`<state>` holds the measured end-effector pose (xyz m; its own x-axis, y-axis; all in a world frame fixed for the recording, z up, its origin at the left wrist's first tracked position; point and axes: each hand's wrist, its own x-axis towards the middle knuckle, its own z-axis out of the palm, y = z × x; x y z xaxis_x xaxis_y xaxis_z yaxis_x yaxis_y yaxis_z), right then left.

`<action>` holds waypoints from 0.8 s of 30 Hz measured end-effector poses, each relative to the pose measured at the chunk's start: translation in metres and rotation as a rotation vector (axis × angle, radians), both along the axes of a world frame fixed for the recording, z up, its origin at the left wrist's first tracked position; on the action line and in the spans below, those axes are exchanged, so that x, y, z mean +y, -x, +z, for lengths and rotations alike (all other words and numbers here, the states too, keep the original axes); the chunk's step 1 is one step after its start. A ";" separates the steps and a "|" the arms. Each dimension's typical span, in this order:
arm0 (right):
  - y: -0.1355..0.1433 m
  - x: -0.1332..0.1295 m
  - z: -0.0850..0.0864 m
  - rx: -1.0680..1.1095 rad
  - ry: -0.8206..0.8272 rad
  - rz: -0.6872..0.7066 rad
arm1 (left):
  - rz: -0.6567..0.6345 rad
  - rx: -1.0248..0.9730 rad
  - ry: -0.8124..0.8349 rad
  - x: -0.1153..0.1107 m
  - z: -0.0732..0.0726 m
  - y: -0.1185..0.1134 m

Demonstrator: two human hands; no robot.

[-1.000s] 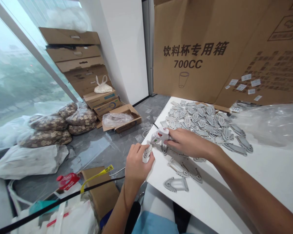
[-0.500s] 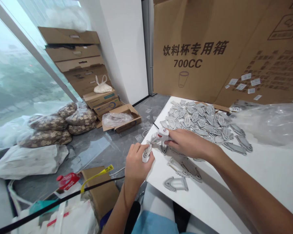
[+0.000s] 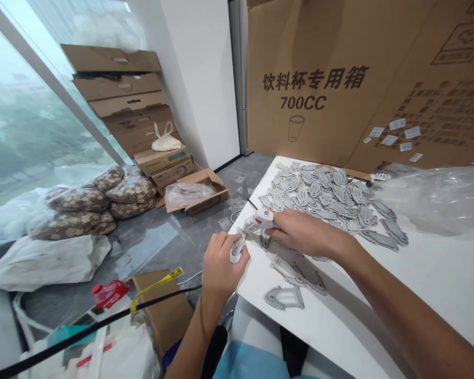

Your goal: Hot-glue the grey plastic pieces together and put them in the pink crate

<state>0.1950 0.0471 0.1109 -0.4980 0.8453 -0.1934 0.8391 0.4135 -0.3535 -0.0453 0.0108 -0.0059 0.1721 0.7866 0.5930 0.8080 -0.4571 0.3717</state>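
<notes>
My right hand [image 3: 296, 230] is closed around the handle of a white glue gun [image 3: 260, 218], its nozzle tilted down and left. Between the thumb and fingers of my left hand [image 3: 224, 263] is a small grey frame-shaped plastic part [image 3: 237, 247], held at the table's left edge. The glue gun's tip meets or nearly meets this part; the exact contact is too small to make out. Nearer me on the white table [image 3: 355, 316] lie a few similar grey parts [image 3: 285, 298]. Beyond my right hand spreads a pile of several more parts [image 3: 324, 192].
A large cardboard box [image 3: 319, 52] stands along the table's back, with a clear plastic bag [image 3: 446, 200] at right. Left on the floor are stacked cartons [image 3: 122, 100], an open carton [image 3: 209, 200] and patterned bundles [image 3: 79, 202]. A black strap [image 3: 102, 326] crosses the lower left.
</notes>
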 end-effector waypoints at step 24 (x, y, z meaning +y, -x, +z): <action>-0.009 0.009 -0.008 0.151 0.192 -0.338 | -0.058 -0.098 -0.043 -0.004 0.006 0.001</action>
<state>0.2039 0.0561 0.1032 -0.2332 0.9218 -0.3096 0.8493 0.0380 -0.5266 -0.0462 0.0066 0.0006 0.1558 0.7505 0.6422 0.7405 -0.5191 0.4269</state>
